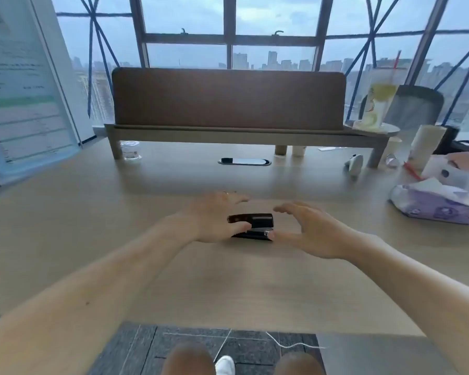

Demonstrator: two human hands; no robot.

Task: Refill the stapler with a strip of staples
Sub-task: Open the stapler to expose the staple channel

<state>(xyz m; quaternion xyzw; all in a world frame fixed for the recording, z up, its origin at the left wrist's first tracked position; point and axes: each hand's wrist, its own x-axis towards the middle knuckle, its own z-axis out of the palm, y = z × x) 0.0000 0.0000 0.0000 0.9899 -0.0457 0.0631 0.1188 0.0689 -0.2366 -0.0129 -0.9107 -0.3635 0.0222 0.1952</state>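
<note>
A small black stapler (256, 221) lies on the wooden desk (228, 288), in the middle, its silver staple channel showing between top and base. My left hand (214, 219) is at its left end, fingers spread over it and the thumb touching its near side. My right hand (309, 231) hovers at its right end, fingers apart, the thumb tip against the stapler's base. Neither hand has closed around it. No strip of staples is visible.
A brown desk riser (228, 131) stands across the back, with a cable slot (244, 161) in front of it. A tissue pack (439, 205), cups and a drink (377, 104) crowd the right side. A document stand (25, 98) sits at the left.
</note>
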